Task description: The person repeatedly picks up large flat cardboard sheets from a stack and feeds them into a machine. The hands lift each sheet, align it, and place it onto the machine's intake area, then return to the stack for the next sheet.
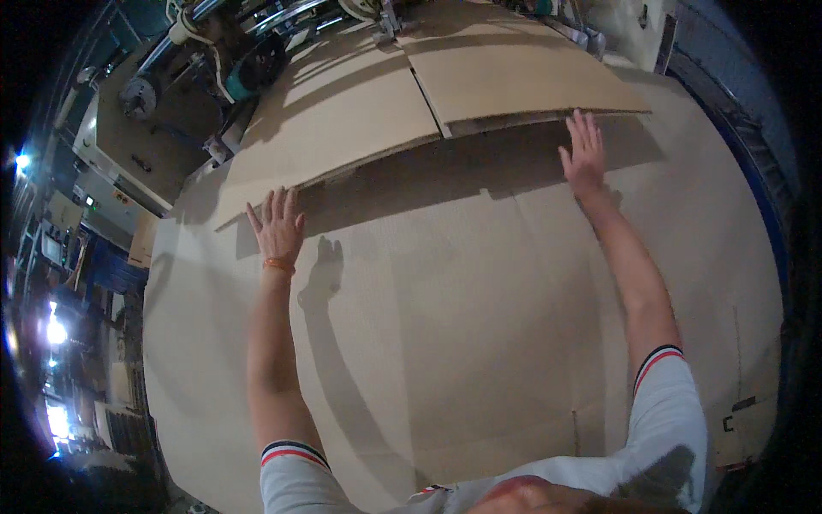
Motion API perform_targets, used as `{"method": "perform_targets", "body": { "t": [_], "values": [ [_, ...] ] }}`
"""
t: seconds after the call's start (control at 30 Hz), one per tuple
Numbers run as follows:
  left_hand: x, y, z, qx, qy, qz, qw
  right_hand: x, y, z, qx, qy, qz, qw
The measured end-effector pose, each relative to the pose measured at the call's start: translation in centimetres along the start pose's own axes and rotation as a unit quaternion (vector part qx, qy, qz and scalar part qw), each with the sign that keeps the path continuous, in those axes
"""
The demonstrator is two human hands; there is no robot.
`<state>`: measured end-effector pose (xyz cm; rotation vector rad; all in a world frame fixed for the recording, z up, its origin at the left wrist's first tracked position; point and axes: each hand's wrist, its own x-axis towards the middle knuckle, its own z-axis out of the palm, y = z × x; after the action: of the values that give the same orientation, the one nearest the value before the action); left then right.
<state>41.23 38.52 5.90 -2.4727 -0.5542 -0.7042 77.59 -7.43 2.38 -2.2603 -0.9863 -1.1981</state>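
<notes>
Both my arms stretch forward over a large flat cardboard sheet (479,317). A raised cardboard piece with a slot down its middle lies ahead, made of a left panel (351,120) and a right panel (514,73). Its near edge casts a dark shadow on the sheet below. My left hand (278,230), an orange band at its wrist, has its fingers spread at the left panel's near edge. At the right panel's near edge is my right hand (585,158), fingers extended and thumb apart. Neither hand is wrapped around anything; firm contact is hard to judge.
Machine parts with rollers and a dark motor (257,68) stand at the far left, beside a pale machine housing (128,146). Another machine housing (638,34) rises at the far right. A blue edge (762,197) runs along the right of the sheet.
</notes>
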Motion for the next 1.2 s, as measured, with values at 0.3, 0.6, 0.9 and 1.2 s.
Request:
{"method": "perform_targets", "body": {
  "t": [0.3,0.6,0.9,1.2],
  "values": [
    [-18.2,4.8,-10.5,-0.148,-0.047,0.09,0.984,-10.1,-5.3,-10.3,-0.006,-0.182,0.082,0.98],
    [-43.2,-1.0,-26.1,-0.068,-0.126,-0.289,0.947,-20.3,-13.4,-24.7,0.101,-0.249,0.178,0.947],
    [-53.3,-7.4,-31.3,-0.231,0.019,-0.706,0.669,-30.9,-19.9,-40.4,0.095,-0.249,0.238,0.934],
    [-58.6,-14.5,-27.9,-0.04,-0.134,-0.75,0.647,-43.3,-8.9,-47.0,-0.131,-0.186,0.518,0.825]
  ]
}}
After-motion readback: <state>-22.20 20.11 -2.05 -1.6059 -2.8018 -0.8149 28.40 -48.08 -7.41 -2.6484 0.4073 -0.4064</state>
